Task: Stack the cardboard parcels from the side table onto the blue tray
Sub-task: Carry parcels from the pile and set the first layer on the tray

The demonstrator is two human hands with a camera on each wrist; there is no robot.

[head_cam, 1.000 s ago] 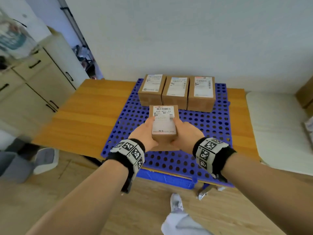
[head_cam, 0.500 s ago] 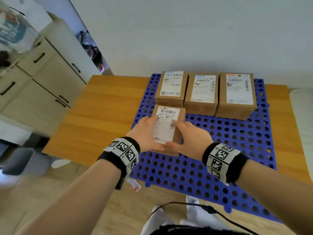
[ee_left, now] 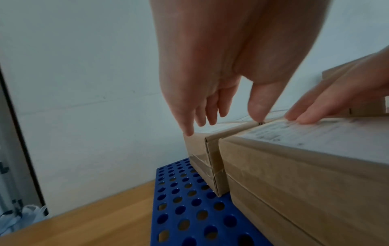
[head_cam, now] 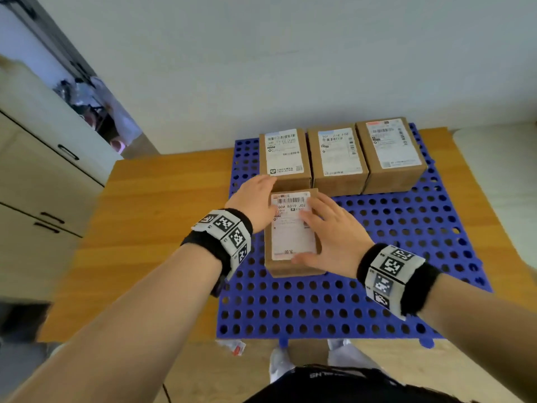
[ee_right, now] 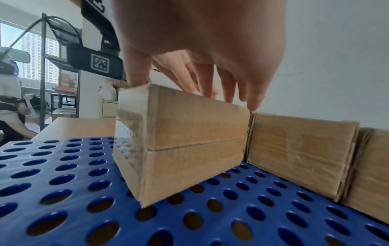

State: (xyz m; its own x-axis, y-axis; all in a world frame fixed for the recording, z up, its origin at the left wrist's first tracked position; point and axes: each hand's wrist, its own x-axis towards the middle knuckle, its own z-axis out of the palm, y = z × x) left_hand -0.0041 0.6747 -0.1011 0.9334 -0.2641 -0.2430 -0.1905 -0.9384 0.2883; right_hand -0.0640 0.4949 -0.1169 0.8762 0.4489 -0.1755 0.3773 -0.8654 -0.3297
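A wooden counter (head_cam: 162,216) stands against a pale wall (head_cam: 290,62), with cream cabinets (head_cam: 37,181) at nine o'clock. A blue perforated tray (head_cam: 377,228) covers the counter's right part. Three labelled cardboard parcels (head_cam: 337,158) sit in a row at the tray's twelve o'clock edge. A fourth parcel (head_cam: 292,237) rests on the tray, touching the leftmost one's near face. The left hand (head_cam: 255,196) lies at its ten o'clock corner, fingers (ee_left: 202,114) straight and loose. The right hand (head_cam: 334,231) rests flat on the label, fingers spread, gripping nothing.
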